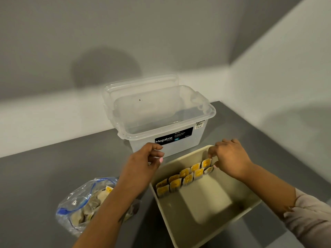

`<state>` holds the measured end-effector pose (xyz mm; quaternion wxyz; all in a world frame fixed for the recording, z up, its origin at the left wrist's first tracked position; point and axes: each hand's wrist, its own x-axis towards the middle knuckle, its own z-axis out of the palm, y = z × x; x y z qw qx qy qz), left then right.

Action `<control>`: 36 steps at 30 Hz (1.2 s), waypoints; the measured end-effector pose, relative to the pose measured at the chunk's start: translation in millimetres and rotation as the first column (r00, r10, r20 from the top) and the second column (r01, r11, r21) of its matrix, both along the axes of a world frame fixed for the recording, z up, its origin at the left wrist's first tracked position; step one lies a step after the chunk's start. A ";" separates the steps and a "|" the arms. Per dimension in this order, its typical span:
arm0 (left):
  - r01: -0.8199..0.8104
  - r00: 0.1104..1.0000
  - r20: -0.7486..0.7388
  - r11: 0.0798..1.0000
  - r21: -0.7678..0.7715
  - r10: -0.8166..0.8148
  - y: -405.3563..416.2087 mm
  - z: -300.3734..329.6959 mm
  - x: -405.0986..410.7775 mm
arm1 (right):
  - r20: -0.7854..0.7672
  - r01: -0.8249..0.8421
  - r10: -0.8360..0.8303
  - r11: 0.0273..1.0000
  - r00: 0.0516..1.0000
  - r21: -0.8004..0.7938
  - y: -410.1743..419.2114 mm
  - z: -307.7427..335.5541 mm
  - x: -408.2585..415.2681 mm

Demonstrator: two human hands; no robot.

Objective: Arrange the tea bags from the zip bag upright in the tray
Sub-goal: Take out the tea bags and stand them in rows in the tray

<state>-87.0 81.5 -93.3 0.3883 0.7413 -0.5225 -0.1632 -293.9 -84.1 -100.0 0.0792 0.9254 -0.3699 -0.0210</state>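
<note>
Two rows of tea bags (186, 177) stood in tray (250, 205), centre-right; right hand (231, 158) pinched the endmost; left hand (146, 163) curled, empty.

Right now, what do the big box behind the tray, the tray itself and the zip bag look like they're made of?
Storage box: translucent, frosted-looking plastic; the counter shows dimly through its walls.
Tray: opaque cream, probably matte plastic, with rounded moulded corners and no shine.
Zip bag: thin clear plastic film, crinkled and glinting, with a blue zip strip.
</note>
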 end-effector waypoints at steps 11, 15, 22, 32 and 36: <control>-0.100 0.985 0.159 0.975 0.200 0.069 70.3 27.4 79.8 | 0.298 -0.147 0.113 0.984 0.948 0.096 92.4 35.8 102.3; -0.082 0.958 0.286 0.940 0.333 -0.018 95.4 18.7 107.0 | 0.399 -0.216 0.126 0.957 0.908 0.191 134.6 31.7 138.4; -0.064 0.920 0.356 0.832 0.551 -0.165 122.3 -13.7 123.7 | 0.433 -0.315 0.163 0.898 0.887 0.306 190.7 -0.2 177.7; 0.037 0.945 0.266 0.871 0.490 -0.190 131.2 -28.2 125.4 | 0.047 -0.291 0.287 0.942 0.957 0.167 212.7 -20.6 189.6; 0.058 0.952 0.239 0.876 0.479 -0.193 130.7 -28.1 128.1 | 0.139 -0.445 0.424 0.866 0.895 0.227 222.1 -30.4 205.5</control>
